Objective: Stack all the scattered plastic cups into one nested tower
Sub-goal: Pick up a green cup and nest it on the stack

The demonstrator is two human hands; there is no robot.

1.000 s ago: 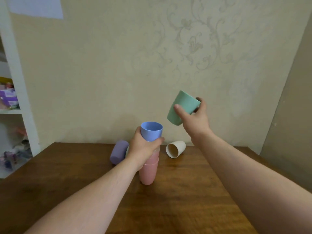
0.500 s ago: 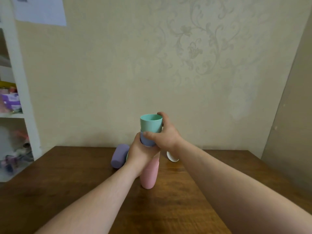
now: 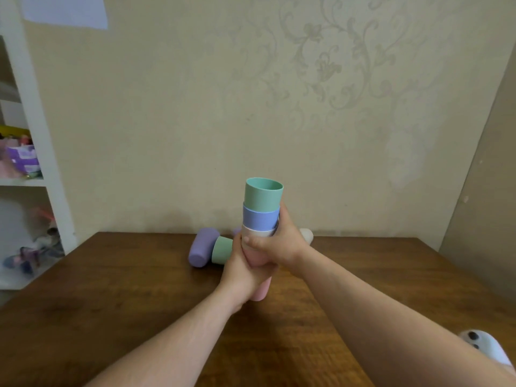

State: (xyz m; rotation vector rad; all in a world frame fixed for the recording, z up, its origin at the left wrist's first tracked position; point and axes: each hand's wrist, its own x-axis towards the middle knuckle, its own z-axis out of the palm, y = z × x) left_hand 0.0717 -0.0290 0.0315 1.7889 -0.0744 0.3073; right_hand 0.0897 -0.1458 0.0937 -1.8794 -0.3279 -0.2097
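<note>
Grip, left hand (image 3: 242, 272): clenched round the pink lower part of the cup tower (image 3: 261, 236), forearm rising from the lower left, fingers wrapped from the left side.
Grip, right hand (image 3: 276, 244): closed on the same tower just above the left hand, thumb across the front at the whitish band, forearm entering from the lower right.
Cup tower: upright, nested; green cup (image 3: 264, 193) on top with open mouth upward, blue cup (image 3: 260, 218) below it, a whitish rim beneath, pink at the base. Whether the base touches the tabletop (image 3: 111, 289) cannot be told.
Loose items, left to right: purple cup (image 3: 201, 251) lying on its side at the far edge of the tabletop; second green cup (image 3: 222, 250) lying on its side, touching it; cream cup (image 3: 306, 235) partly hidden behind the right hand.
Markings: no readable writing on any cup.
Surroundings: white shelf (image 3: 25, 181) at far left with blurred coloured items; patterned wall (image 3: 321, 79) behind.
</note>
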